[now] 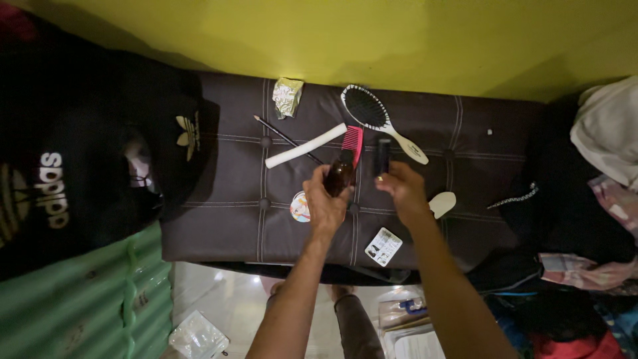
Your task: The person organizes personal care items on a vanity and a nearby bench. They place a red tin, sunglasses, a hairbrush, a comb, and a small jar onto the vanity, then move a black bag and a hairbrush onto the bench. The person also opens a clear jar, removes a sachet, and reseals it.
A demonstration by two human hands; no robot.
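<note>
Hands — left [323, 203] grips bottle [339, 176], right [403, 188] cap [382, 157].

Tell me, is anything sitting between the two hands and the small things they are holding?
Nothing visible does. The left hand already has its grip closed around the small brown bottle, and the right hand pinches the dark cylindrical cap directly. The pink plastic comb lies just behind the bottle on the dark padded bench.

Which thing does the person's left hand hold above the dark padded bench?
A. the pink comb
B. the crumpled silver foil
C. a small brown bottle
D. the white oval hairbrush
C: the left hand grips a small brown bottle, while the pink comb, the white oval hairbrush and the crumpled silver foil lie untouched on the dark padded bench.
</note>
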